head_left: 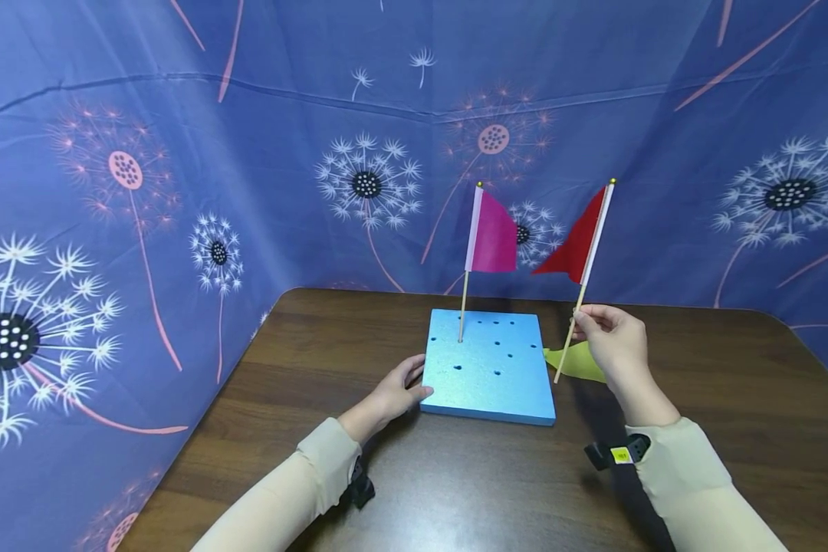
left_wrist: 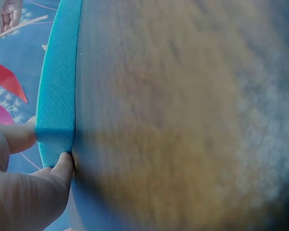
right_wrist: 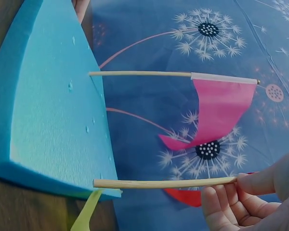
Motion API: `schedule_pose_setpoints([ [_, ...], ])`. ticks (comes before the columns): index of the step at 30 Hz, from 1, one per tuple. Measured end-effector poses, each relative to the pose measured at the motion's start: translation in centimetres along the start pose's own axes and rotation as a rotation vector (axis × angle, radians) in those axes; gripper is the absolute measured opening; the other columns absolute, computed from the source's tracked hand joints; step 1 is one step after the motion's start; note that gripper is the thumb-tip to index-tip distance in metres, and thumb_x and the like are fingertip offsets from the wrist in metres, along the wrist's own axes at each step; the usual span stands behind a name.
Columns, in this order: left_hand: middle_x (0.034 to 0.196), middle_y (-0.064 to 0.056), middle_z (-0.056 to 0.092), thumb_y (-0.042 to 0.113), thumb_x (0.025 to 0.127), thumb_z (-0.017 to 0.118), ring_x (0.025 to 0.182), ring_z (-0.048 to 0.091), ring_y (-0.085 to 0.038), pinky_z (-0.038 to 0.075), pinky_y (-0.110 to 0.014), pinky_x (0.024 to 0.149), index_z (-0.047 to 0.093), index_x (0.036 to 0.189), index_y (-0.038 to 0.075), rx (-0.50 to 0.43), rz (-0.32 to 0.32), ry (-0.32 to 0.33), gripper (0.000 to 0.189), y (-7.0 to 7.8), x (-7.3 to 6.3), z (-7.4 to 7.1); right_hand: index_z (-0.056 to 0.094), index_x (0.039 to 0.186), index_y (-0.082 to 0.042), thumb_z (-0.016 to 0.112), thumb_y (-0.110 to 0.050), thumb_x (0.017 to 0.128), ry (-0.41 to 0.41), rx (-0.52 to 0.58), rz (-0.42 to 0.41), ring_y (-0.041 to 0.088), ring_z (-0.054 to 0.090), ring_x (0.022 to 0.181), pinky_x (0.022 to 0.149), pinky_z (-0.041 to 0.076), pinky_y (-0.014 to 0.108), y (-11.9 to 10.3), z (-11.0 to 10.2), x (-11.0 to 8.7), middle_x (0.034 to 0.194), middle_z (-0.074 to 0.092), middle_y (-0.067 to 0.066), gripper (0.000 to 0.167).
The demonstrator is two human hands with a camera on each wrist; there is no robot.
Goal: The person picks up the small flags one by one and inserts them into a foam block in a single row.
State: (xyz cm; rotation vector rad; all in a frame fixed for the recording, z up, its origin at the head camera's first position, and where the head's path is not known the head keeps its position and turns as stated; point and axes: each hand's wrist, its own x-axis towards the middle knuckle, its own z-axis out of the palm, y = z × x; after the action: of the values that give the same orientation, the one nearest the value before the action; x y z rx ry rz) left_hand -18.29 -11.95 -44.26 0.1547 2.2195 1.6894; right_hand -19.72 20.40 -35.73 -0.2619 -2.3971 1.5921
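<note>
A blue foam board (head_left: 490, 395) with several small holes lies on the table. My left hand (head_left: 389, 395) grips its left front corner, thumb on one face and fingers around the edge, as the left wrist view shows up close. Upright in one of the holes stands a magenta flag (head_left: 494, 238) on a thin wooden stick. My right hand (head_left: 614, 337) pinches the stick of a red flag (head_left: 583, 238) just beyond the board's right edge. That stick's bare lower end (right_wrist: 103, 183) hangs free, and the red cloth is mostly hidden in the right wrist view.
A yellow-green flag (head_left: 579, 362) lies on the brown wooden table (head_left: 283, 368), right of the board and partly behind my right hand. Behind the table's far edge hangs a blue curtain (head_left: 269, 169) printed with dandelions.
</note>
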Motion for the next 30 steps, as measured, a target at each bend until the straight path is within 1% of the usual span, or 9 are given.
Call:
schedule_pose_setpoints([
  [6, 0.155, -0.017, 0.034, 0.008, 0.097, 0.057, 0.144, 0.030, -0.034, 0.031, -0.049, 0.116, 0.029, 0.151, 0.007, -0.001, -0.001, 0.003, 0.061, 0.0, 0.0, -0.1, 0.061, 0.121, 0.005, 0.057, -0.020, 0.099, -0.018, 0.019, 0.016, -0.003, 0.062, 0.070, 0.070, 0.056, 0.013, -0.5, 0.9, 0.2, 0.084, 0.062, -0.009, 0.034],
  [8, 0.155, -0.017, 0.034, 0.008, 0.097, 0.057, 0.144, 0.030, -0.034, 0.031, -0.049, 0.116, 0.029, 0.151, 0.007, -0.002, 0.000, 0.004, 0.061, 0.0, 0.0, -0.1, 0.061, 0.121, 0.004, 0.056, -0.021, 0.099, -0.020, 0.020, 0.017, -0.002, 0.063, 0.070, 0.069, 0.055, 0.012, -0.6, 1.2, 0.3, 0.086, 0.062, -0.007, 0.034],
  [15, 0.155, -0.018, 0.034, 0.006, 0.096, 0.057, 0.144, 0.030, -0.033, 0.031, -0.047, 0.116, 0.030, 0.151, 0.006, -0.008, 0.010, -0.004, 0.061, -0.2, 0.2, -0.1, 0.063, 0.118, 0.002, 0.057, -0.021, 0.098, 0.003, 0.032, 0.033, -0.002, 0.062, 0.070, 0.068, 0.055, 0.011, -1.1, 2.4, 0.8, 0.084, 0.060, -0.008, 0.032],
  [19, 0.154, -0.018, 0.034, 0.006, 0.096, 0.057, 0.144, 0.030, -0.033, 0.031, -0.047, 0.116, 0.030, 0.150, 0.005, -0.006, 0.008, -0.001, 0.061, -0.1, 0.2, 0.0, 0.063, 0.118, 0.002, 0.057, -0.023, 0.098, 0.005, 0.056, 0.046, -0.001, 0.063, 0.071, 0.067, 0.055, 0.011, -1.4, 3.1, 1.1, 0.086, 0.062, -0.006, 0.032],
  [26, 0.154, -0.020, 0.034, 0.003, 0.096, 0.057, 0.144, 0.030, -0.034, 0.032, -0.046, 0.115, 0.030, 0.150, 0.003, 0.004, 0.017, 0.003, 0.060, 0.1, 0.0, 0.1, 0.064, 0.115, 0.003, 0.058, -0.020, 0.098, 0.031, 0.118, 0.022, -0.004, 0.062, 0.069, 0.071, 0.055, 0.012, -1.6, 4.7, 2.0, 0.088, 0.063, -0.002, 0.030],
  [30, 0.154, -0.019, 0.034, 0.004, 0.096, 0.057, 0.144, 0.031, -0.033, 0.033, -0.046, 0.115, 0.030, 0.150, 0.004, 0.006, 0.015, 0.004, 0.060, 0.1, 0.0, 0.2, 0.064, 0.114, 0.004, 0.060, -0.019, 0.096, 0.050, 0.138, -0.002, -0.004, 0.061, 0.067, 0.070, 0.055, 0.010, -1.7, 5.6, 2.4, 0.090, 0.066, 0.003, 0.029],
])
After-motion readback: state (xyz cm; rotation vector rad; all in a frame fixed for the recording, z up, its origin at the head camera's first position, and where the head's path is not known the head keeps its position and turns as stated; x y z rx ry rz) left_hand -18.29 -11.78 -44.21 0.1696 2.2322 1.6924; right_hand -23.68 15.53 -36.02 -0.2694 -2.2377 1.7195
